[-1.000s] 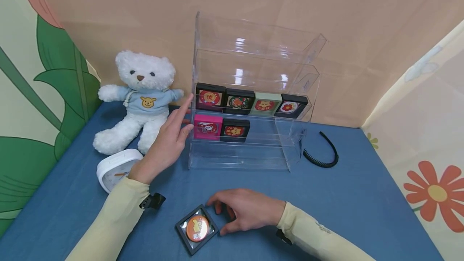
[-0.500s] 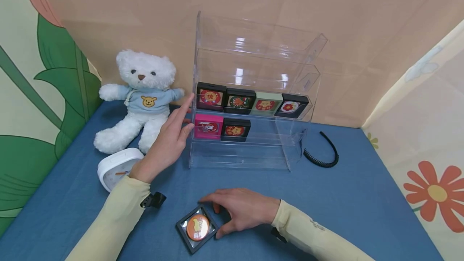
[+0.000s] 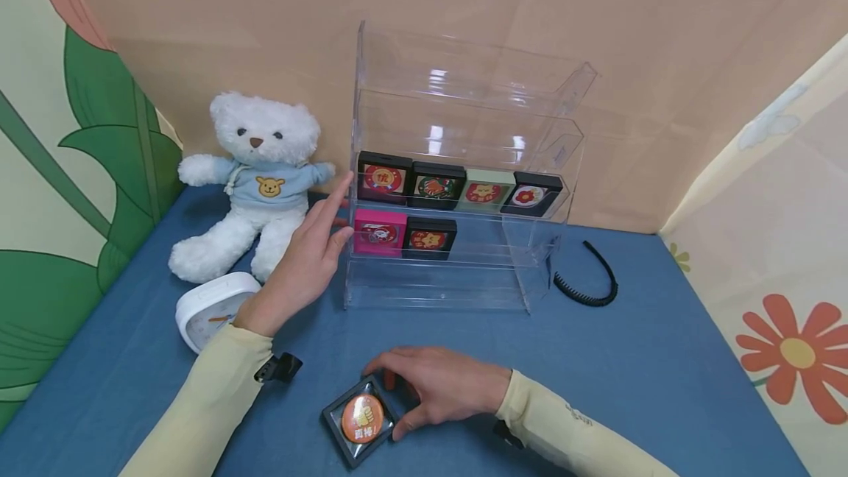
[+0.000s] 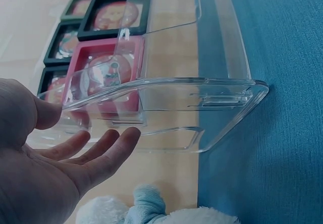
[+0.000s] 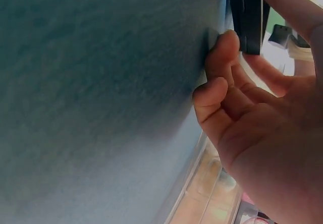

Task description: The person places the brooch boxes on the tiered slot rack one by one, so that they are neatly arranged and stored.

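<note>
In the head view, a black square display frame [image 3: 351, 455] with a round orange badge [image 3: 362, 419] inside lies near the front of the table. My right hand [image 3: 447, 385] grips its right side, thumb at the near corner and index finger at the far one. The right wrist view has the dark frame edge [image 5: 248, 19] between thumb and fingers. With fingers nearly straight, my left hand [image 3: 301, 263] rests against the left side of a clear acrylic tiered rack [image 3: 437, 293]. Thumb and fingertips meet its side panel in the left wrist view.
Several framed badges stand on the rack's lower tiers, among them a pink frame [image 3: 380, 232] and a pale green one [image 3: 486, 190]. A white teddy bear [image 3: 265, 186] and a white clock [image 3: 215, 304] are at left. A black coiled band [image 3: 592, 297] lies right of the rack.
My right hand has moved slightly left and closed onto the black display frame. The badge inside shows more of its print now. My left hand stays at the rack.
</note>
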A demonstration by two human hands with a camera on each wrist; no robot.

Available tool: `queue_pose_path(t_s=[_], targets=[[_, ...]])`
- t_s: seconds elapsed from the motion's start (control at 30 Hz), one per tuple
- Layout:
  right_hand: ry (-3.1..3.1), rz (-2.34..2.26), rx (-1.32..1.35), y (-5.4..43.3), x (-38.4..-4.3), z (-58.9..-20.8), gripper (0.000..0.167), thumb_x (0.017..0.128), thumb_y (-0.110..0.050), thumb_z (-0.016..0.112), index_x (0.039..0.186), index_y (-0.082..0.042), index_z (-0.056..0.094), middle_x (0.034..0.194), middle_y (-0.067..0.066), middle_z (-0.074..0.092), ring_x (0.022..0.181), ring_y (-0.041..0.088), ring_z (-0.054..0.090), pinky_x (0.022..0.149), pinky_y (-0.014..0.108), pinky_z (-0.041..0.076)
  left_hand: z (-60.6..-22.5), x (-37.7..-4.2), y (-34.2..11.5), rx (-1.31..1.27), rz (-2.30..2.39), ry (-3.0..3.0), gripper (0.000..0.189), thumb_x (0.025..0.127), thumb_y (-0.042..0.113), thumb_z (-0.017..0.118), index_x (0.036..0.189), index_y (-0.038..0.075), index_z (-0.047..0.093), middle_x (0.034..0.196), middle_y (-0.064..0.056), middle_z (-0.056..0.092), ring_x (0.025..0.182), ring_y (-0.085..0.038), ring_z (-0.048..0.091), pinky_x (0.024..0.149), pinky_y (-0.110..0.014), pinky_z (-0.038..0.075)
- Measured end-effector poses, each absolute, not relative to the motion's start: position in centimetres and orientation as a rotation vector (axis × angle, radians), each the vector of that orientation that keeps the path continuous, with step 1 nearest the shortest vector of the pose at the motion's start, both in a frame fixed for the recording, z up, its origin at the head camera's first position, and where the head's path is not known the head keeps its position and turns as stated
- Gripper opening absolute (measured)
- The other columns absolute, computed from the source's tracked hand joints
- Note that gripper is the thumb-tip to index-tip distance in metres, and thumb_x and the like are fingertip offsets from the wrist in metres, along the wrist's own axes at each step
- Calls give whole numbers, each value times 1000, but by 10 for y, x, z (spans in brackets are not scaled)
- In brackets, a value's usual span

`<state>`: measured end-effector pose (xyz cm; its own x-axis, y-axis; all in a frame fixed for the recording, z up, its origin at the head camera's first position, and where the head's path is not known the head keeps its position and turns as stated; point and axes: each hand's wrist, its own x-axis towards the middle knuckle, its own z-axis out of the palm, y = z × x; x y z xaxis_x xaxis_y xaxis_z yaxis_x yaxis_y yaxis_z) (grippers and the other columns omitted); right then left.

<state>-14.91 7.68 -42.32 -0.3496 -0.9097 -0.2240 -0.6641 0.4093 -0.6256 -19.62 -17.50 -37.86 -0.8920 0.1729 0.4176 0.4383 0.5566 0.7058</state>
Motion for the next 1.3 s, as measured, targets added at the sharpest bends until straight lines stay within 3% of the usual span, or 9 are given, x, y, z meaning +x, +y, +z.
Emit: queue_pose_path(t_s=[0.17, 0.4, 0.7, 1.3], targets=[[2074, -668, -1286, 78, -146, -421, 70, 85, -31, 85, 141, -22, 44, 109, -14, 59, 80, -1, 55, 68, 16, 50, -378, -196, -174, -505, -1254, -2496, 82, 104, 3, 54, 164, 33, 8, 148, -19, 41, 132, -36, 44, 99, -60, 46], [2001, -765, -1243, 80, -142, -421, 71, 86, -20, 84, 140, -21, 38, 109, -12, 63, 94, -2, 61, 83, 18, 51, -377, -196, -174, -503, -1249, -2503, 82, 104, 4, 54, 164, 33, 8, 148, -20, 41, 132, -36, 45, 99, -61, 46], [1954, -900, -1264, 84, -138, -420, 56, 92, -12, 77, 134, -22, 41, 111, -9, 63, 90, 0, 62, 81, 19, 54, -376, -194, -175, -495, -1255, -2508, 81, 104, 4, 53, 164, 33, 8, 149, -20, 41, 130, -38, 46, 98, -61, 47], [2098, -1150, -1255, 106, -142, -421, 40, 96, -20, 70, 131, -24, 51, 104, -8, 66, 96, 3, 66, 85, 24, 56, -377, -195, -175, -491, -1280, -2510, 81, 104, 4, 53, 164, 35, 8, 153, -19, 36, 129, -40, 47, 96, -61, 48]])
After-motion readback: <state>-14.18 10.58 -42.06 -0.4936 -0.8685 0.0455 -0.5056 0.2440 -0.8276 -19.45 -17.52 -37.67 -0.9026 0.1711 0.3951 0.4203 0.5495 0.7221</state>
